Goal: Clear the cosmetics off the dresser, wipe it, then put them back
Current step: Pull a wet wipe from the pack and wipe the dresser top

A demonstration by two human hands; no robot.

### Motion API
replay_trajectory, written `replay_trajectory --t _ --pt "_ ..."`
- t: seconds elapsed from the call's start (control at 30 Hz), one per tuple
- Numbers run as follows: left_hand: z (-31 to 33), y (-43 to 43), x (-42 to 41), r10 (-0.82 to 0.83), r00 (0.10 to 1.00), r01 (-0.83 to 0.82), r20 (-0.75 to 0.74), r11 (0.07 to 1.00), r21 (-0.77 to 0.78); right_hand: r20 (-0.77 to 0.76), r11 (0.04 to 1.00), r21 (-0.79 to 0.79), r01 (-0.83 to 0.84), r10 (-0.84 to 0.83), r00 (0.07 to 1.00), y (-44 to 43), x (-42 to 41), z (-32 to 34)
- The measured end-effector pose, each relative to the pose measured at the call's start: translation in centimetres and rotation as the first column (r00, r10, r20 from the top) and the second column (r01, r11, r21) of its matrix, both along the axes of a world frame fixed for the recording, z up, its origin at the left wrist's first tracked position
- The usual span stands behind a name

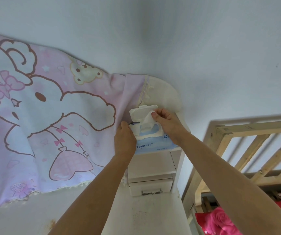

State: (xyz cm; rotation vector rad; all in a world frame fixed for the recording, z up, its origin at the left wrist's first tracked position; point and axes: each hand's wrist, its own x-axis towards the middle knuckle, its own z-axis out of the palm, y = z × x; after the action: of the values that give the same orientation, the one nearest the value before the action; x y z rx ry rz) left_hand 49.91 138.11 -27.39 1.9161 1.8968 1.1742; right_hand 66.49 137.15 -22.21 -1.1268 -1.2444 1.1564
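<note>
A blue pack of wet wipes (155, 144) lies on the top shelf of the white dresser (178, 167), its white flip lid (140, 113) standing open. My right hand (166, 122) pinches a white wipe (146, 120) that sticks up out of the pack's opening. My left hand (125, 138) holds the left end of the pack and steadies it. The white dresser top (136, 212) below shows no cosmetics in view.
A pink cartoon cloth (43, 116) hangs over the dresser's mirror part on the left. Below the shelf sits a small drawer with a metal handle (150, 186). A wooden bed frame (248, 150) with red flowered bedding (221, 221) stands at the right.
</note>
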Motion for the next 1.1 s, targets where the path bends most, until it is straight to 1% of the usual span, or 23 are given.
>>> replay_trajectory --t 0.17,0.27,0.43,0.5,0.57,0.63,0.7,0.8,0.83,0.87,0.9,0.93,0.97,1.03,1.07,1.1 --pt "0.5 0.7 0.7 0.000 1.000 -0.001 -0.019 0.999 -0.049 -0.040 0.996 0.072 0.047 -0.044 0.998 -0.6 -0.2 2.4" --pt "0.4 1.1 0.9 0.009 1.000 -0.010 -0.023 0.998 -0.060 -0.063 0.989 0.125 0.076 -0.068 0.996 -1.2 -0.3 2.6" --pt "0.1 1.2 1.0 0.011 1.000 -0.012 -0.027 0.997 -0.071 0.006 0.936 0.299 0.188 -0.199 0.980 -1.8 -0.4 3.8" --pt "0.0 1.2 1.0 0.007 1.000 -0.009 -0.025 0.997 -0.076 0.005 0.915 0.348 0.204 -0.219 0.976 -1.8 -0.4 4.4" --pt "0.1 1.1 1.1 -0.006 1.000 0.005 -0.016 0.998 -0.062 -0.074 0.898 0.366 0.246 -0.236 0.969 -1.7 -0.3 5.1" --pt "0.2 1.2 1.1 -0.013 1.000 0.012 -0.015 0.999 -0.041 -0.164 0.865 0.381 0.326 -0.284 0.945 -1.6 0.0 6.2" --pt "0.1 1.2 1.0 -0.003 1.000 0.002 -0.019 0.999 -0.040 -0.213 0.839 0.390 0.380 -0.320 0.923 -1.6 0.4 7.6" --pt "0.0 1.1 0.9 0.000 1.000 0.000 -0.005 0.999 -0.039 -0.357 0.816 0.403 0.415 -0.277 0.892 -2.1 1.1 9.5" --pt "0.0 1.1 0.9 0.000 1.000 0.000 0.004 0.999 -0.033 -0.365 0.798 0.429 0.422 -0.274 0.890 -2.3 1.4 10.0" --pt "0.0 1.1 0.8 0.002 1.000 -0.002 0.012 1.000 -0.029 -0.328 0.779 0.460 0.425 -0.296 0.897 -2.4 1.5 10.1" --pt "-0.1 1.2 0.8 0.008 1.000 -0.007 0.015 1.000 -0.027 -0.250 0.768 0.487 0.416 -0.334 0.909 -2.4 1.7 9.8" --pt "-0.2 1.2 0.7 0.015 1.000 -0.014 0.017 0.999 -0.029 -0.138 0.777 0.497 0.387 -0.369 0.919 -2.5 1.8 9.0" --pt "-0.4 1.2 0.6 0.020 1.000 -0.019 0.020 0.999 -0.027 0.002 0.811 0.473 0.343 -0.391 0.920 -2.5 1.8 7.7" --pt "-0.8 1.4 0.3 0.003 0.999 -0.002 0.044 1.000 -0.018 0.285 0.906 0.332 0.263 -0.362 0.888 -2.8 2.1 4.1" --pt "-0.8 1.4 0.1 -0.029 0.997 0.031 0.068 0.999 -0.018 0.364 0.935 0.249 0.252 -0.331 0.871 -3.1 2.3 2.3" --pt "-0.6 1.2 -0.3 -0.073 0.993 0.075 0.094 0.997 -0.014 0.378 0.948 0.184 0.260 -0.312 0.871 -3.6 2.5 1.0"
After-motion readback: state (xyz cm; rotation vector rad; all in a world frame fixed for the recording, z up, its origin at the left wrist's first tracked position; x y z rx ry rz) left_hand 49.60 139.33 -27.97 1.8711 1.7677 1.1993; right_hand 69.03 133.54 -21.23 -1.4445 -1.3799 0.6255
